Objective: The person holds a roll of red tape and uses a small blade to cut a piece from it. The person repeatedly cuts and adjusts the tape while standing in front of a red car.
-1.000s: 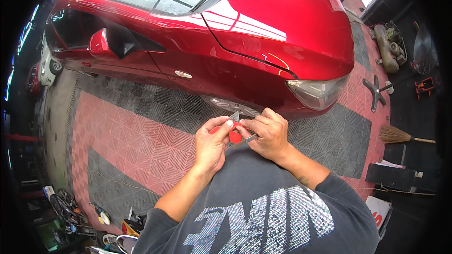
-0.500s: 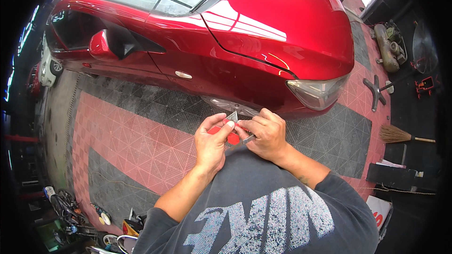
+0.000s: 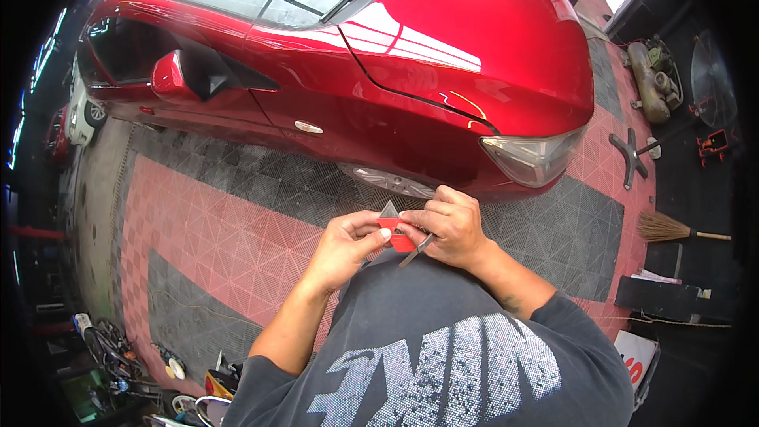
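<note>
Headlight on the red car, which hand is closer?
Right. The right hand is below-left of the headlight in view; the left hand is farther left, neither touching it.

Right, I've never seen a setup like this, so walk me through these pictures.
There is no machine here: the work is done by a person's own bare hands. Every picture is from the left of two wide fisheye cameras worn on the head, looking down, so straight edges bend near the rim.

The left hand pinches a small red item with a grey pointed tip. The right hand touches it too, and also holds a slim dark-grey strip; exactly what these are, I cannot tell.

Beyond the hands, a glossy red car stands on a patterned red-and-dark-grey tiled floor. Off to the right show a straw broom with a wooden handle and a black spoked stand.
</note>
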`<move>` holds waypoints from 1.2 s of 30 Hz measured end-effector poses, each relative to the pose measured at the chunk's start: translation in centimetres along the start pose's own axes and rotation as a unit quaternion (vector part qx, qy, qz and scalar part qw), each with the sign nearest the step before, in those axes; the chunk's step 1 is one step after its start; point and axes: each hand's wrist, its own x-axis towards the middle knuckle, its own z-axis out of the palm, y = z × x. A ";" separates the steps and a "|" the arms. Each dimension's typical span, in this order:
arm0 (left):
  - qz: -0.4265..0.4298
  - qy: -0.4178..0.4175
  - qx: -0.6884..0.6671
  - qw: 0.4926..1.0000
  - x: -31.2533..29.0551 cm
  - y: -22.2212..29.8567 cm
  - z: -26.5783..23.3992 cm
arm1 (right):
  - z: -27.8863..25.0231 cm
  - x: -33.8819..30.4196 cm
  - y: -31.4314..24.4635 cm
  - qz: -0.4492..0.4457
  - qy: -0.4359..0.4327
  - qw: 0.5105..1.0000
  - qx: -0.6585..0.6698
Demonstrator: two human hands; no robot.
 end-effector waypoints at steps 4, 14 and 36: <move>0.006 0.010 -0.015 1.000 0.4 -1.2 0.5 | 0.0 0.2 -0.2 -0.013 -0.008 1.000 0.013; 0.022 0.058 0.057 0.996 0.3 -1.7 1.3 | 0.0 0.6 0.3 0.012 -0.042 0.995 0.089; 0.057 0.022 0.011 0.998 -0.7 -1.4 1.8 | -1.4 -0.4 0.3 0.041 -0.040 0.988 0.140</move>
